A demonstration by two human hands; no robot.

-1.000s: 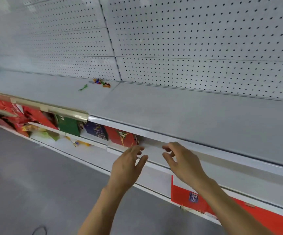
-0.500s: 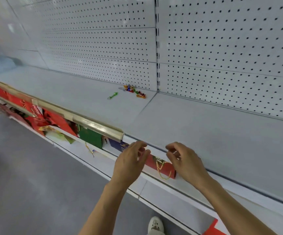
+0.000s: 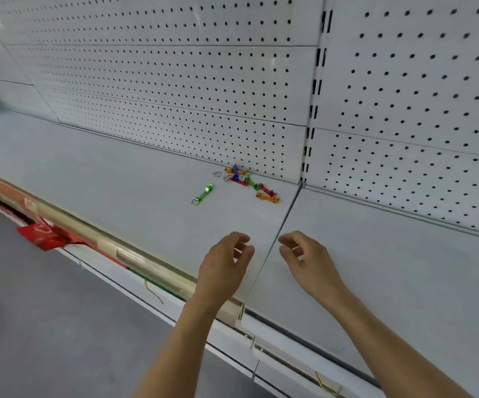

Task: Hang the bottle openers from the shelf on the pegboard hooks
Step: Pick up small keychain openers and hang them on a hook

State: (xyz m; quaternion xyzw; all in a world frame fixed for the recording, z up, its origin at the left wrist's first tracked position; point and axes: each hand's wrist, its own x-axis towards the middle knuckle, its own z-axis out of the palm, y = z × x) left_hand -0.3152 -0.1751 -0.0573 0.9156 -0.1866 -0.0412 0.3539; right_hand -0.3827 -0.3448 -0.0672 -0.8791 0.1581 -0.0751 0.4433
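Openers are lying on the white shelf (image 3: 117,168), well beyond both hands. A green bottle opener (image 3: 203,193) is sitting apart from the others, its long axis slanting from its key ring at about 7 o'clock up to its head at about 1 o'clock. Behind it and toward 2 o'clock, a pile of bottle openers (image 3: 248,182) in orange, blue, red and green is crowding against the foot of the pegboard (image 3: 175,81), the pieces crossing at mixed angles; a loose silver ring is lying at the pile's near-left edge. They are looking slim, flat and glossy, like anodised metal. The pegboard is showing as matte white panels with regular rows of small round holes, and a slotted upright is dividing two panels. The shelf is looking smooth and pale grey-white, with a seam running toward the viewer between the hands.

The left hand (image 3: 224,262) and right hand (image 3: 308,258) are hovering over the front of the shelf, each grip loosely curled and holding nothing. A rounded beige price rail (image 3: 135,254) is edging the shelf front at 9 o'clock.
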